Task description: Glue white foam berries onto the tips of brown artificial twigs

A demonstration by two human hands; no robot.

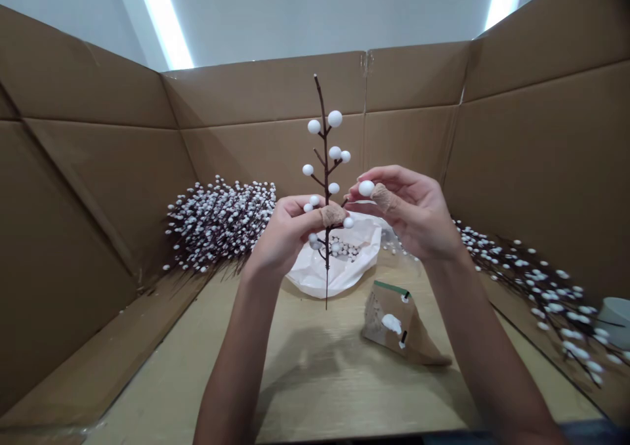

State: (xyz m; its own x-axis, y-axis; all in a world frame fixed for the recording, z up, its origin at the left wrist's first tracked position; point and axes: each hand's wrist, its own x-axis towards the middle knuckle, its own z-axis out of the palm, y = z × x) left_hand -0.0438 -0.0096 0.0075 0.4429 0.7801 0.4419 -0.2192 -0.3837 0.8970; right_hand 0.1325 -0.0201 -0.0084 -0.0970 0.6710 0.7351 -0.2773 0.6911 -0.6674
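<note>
My left hand point(290, 228) is closed on a thin dark twig point(325, 169), holding it upright above the table. Several small white foam balls are stuck on its side shoots. My right hand point(408, 212) pinches one loose white ball point(366, 188) between thumb and taped forefinger, just right of the twig. A tan bandage also wraps my left thumb. Behind and below my hands lies an open white bag point(339, 271) with more loose balls inside.
A heap of finished white-balled twigs point(221, 225) lies at the back left, another spread point(541, 287) along the right. A folded brown cardboard piece point(398, 327) rests on the wooden table point(315, 379). Cardboard walls point(88, 189) surround the workspace. A pale cup point(615, 317) stands far right.
</note>
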